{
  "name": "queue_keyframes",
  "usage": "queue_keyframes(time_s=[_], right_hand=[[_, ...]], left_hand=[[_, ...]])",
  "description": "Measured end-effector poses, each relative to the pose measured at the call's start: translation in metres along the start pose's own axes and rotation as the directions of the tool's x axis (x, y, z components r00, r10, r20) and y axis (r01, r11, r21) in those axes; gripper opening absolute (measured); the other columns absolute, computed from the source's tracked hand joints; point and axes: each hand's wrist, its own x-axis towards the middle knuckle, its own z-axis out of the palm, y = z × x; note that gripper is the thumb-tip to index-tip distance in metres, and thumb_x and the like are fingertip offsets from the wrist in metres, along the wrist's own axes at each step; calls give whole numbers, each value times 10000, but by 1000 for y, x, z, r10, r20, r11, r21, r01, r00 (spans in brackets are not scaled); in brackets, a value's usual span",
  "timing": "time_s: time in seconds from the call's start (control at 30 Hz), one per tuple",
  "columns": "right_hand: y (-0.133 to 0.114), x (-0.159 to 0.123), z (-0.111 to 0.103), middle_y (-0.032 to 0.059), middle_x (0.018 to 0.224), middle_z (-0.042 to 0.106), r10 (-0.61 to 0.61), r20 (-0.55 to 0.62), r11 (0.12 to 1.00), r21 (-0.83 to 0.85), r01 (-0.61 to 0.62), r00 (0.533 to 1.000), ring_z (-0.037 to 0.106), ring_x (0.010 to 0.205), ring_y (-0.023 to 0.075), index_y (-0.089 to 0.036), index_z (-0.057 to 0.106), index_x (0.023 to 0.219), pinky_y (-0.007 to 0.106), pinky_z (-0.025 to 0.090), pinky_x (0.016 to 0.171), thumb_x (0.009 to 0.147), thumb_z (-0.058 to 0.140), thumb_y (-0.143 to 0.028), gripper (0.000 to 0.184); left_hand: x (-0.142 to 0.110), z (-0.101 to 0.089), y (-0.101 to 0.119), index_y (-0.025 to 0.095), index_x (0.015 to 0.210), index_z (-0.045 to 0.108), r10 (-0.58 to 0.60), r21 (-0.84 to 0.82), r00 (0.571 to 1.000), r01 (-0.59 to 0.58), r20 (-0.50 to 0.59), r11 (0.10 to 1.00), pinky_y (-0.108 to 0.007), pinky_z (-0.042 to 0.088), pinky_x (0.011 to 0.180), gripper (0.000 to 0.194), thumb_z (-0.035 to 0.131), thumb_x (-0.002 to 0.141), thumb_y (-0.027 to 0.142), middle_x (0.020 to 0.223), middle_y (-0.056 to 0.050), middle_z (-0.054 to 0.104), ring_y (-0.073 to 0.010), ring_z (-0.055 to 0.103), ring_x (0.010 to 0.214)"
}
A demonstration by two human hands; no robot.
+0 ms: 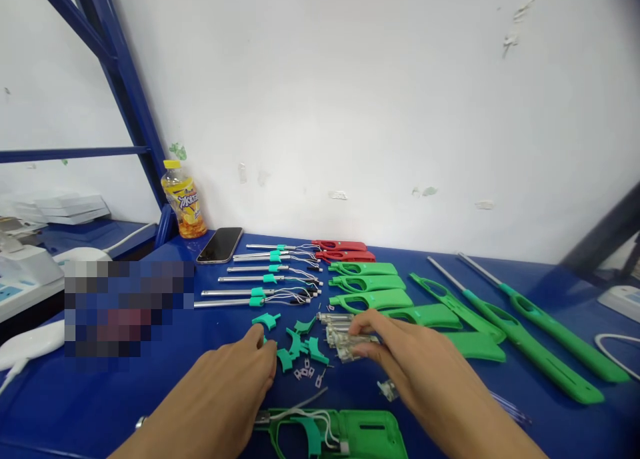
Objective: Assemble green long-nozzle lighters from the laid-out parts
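Observation:
My left hand [243, 372] has its fingers curled together beside a loose pile of teal triggers [296, 342]; what its fingertips hold, if anything, is hidden. My right hand [400, 352] pinches with thumb and index finger at a clear plastic fuel tank [367, 340], one of several in a cluster. Small pinkish clips [306, 371] lie between the hands. Nearest me is an opened green lighter shell [373, 432] with white wires and a teal trigger [313, 436] inside, partly covered by my left wrist. A loose clear part [388, 390] sits by my right wrist.
Metal lighter tubes with wires [250, 292] lie in a row at the back left. Red shells [345, 256] and green shells [373, 299] are stacked behind; long green lighters [540, 352] lie right. A phone [220, 244] and a drink bottle [184, 199] stand near the wall.

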Motion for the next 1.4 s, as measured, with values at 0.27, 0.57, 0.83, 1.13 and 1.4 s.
queue_keyframes(time_s=[0.27,0.57,0.83,1.13,1.4], right_hand=[[-4,0,0,-95,1025,832,-15,-98,1000,-29,13,995,831,803,245,-344,626,1151,326,554,584,1009,705,-235,196],[-14,-2,0,-35,1035,798,4,-209,1000,19,0,978,783,780,231,-368,669,1279,351,547,616,1081,582,-364,216],[-16,-3,-9,-38,1006,765,-39,-92,989,140,51,995,739,828,169,-399,678,1310,272,479,596,1112,539,-374,243],[-19,-2,-8,-59,995,781,-15,-79,982,186,30,997,692,710,143,-407,694,1295,271,455,589,1100,557,-387,239],[-22,-3,-11,-50,922,774,-26,-108,969,242,51,994,648,638,125,-374,718,1263,268,437,577,1094,565,-379,228]], left_hand=[[30,-34,14,247,1011,732,38,-62,999,-36,24,997,-330,582,721,330,461,1016,60,967,-38,791,-244,790,813],[52,-63,39,223,1074,735,90,-188,810,-240,-580,952,-198,580,680,310,468,1040,69,990,-3,802,-135,776,774],[59,-66,54,242,1008,756,12,-388,803,-301,-596,871,-141,566,765,225,587,1028,94,926,47,785,-83,761,811],[54,-68,60,273,992,746,-29,-391,774,-287,-632,875,-72,535,706,223,629,990,84,864,118,802,-35,744,710],[54,-64,59,278,987,741,-28,-320,740,-255,-671,913,-112,515,595,162,644,1023,153,844,118,804,-48,696,610]])
